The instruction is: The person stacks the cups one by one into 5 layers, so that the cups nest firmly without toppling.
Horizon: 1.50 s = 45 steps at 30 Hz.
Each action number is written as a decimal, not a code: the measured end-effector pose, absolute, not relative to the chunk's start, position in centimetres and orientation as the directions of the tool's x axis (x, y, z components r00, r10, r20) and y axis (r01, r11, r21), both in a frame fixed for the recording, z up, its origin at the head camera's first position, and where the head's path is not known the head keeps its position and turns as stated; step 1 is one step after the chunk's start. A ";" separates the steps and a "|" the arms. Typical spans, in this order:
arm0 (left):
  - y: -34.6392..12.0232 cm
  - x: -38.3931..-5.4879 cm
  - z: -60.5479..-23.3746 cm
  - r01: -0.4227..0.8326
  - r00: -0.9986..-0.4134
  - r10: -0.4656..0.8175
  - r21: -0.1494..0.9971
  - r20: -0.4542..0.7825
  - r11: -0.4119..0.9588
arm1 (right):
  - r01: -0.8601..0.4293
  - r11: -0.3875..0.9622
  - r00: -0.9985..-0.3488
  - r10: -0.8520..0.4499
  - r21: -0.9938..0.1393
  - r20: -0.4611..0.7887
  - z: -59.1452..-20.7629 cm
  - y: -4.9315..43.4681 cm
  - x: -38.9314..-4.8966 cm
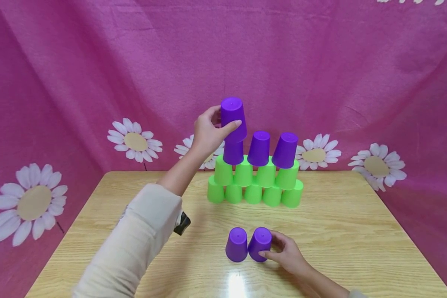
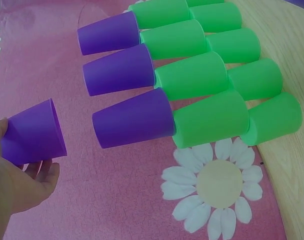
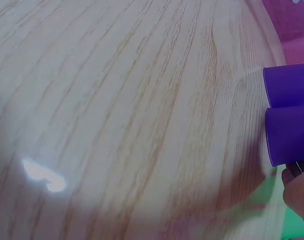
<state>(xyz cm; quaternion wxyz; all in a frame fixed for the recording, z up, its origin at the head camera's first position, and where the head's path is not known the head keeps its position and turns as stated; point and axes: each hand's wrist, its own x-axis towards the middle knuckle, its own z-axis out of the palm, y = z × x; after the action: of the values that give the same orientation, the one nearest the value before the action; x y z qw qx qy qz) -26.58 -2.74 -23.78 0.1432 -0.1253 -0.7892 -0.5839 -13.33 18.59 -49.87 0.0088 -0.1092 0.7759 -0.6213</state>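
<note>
My left hand [image 1: 208, 131] grips an upside-down purple cup [image 1: 232, 116] with thumb and fingers. In the left wrist view that held cup [image 2: 34, 132] is apart from the stack, above the nearest purple cup [image 2: 133, 119]. The stack has a bottom row of green cups [image 1: 253, 194], a second green row [image 1: 243, 171] and three purple cups [image 1: 258, 149] on top, all rim down. Nearer on the table, my right hand [image 1: 287, 252] holds a purple cup [image 1: 261, 242] between thumb and fingers. Another purple cup [image 1: 236, 245] stands just left of it.
The wooden table [image 1: 335, 231] reaches back to a pink cloth [image 1: 301, 62] printed with white daisies. A small black object [image 1: 182, 224] shows beside the left sleeve [image 1: 134, 236]. Light glares off the tabletop near the front.
</note>
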 end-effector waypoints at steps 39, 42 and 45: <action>0.4 -28.9 -25.5 0.376 -0.921 0.059 0.836 0.386 0.399 | -0.222 0.266 -0.975 -0.089 -0.938 0.205 -47.4 20.1 -13.5; 0.6 -29.1 -25.6 0.376 -0.920 0.061 0.832 0.386 0.409 | -0.246 0.279 -0.969 -0.088 -0.928 0.230 -47.3 20.2 -13.6; 0.9 -29.3 -25.6 0.373 -0.922 0.074 0.825 0.379 0.424 | -0.261 0.292 -0.965 -0.090 -0.920 0.245 -47.2 20.3 -13.6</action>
<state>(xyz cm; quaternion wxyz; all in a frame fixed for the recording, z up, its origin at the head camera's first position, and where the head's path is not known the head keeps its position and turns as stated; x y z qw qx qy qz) -29.29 0.92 -25.58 0.1440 -0.1346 -0.8316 -0.5193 -13.58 20.32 -47.20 -0.0730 -0.1097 0.8004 -0.5848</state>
